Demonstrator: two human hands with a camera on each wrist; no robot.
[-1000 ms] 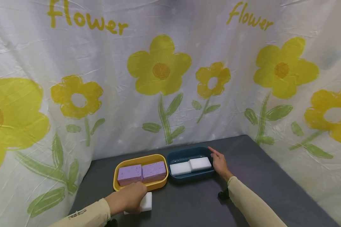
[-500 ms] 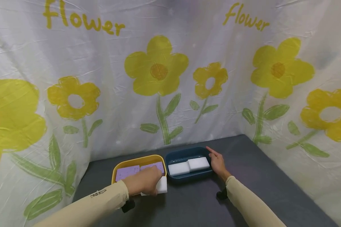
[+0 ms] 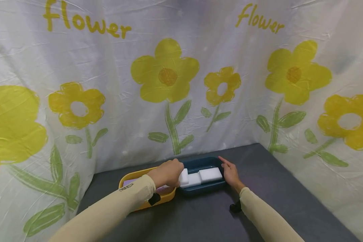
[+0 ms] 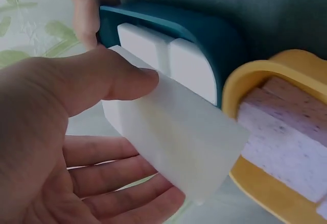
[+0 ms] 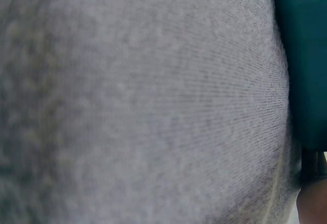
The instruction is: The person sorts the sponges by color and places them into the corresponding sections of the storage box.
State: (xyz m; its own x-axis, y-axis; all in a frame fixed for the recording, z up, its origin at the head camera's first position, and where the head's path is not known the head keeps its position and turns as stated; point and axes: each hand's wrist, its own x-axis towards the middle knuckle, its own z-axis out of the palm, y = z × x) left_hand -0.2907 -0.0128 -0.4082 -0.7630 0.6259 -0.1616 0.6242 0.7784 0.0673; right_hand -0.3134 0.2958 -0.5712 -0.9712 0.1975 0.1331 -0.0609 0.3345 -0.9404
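Observation:
My left hand (image 3: 166,173) grips a white sponge block (image 4: 173,127), thumb on one face and fingers against the other. The block overlaps the left end of the dark blue tray (image 3: 199,191) in the head view. Inside that tray lie two white sponges (image 3: 210,175), side by side. My right hand (image 3: 232,176) rests against the tray's right end, index finger straight along the rim. The yellow tray (image 3: 166,199) stands left of the blue one, with purple speckled sponges (image 4: 286,132) in it, partly hidden by my left arm.
Both trays stand on a dark grey table (image 3: 205,218). A white curtain (image 3: 124,141) with yellow flowers hangs behind and along the sides. Cloth fills most of the right wrist view, with the blue tray's wall at its right edge.
My left hand has carried the white sponge from in front of the yellow tray, across it, rightward to the blue tray's left end. The right hand has stayed at the tray.

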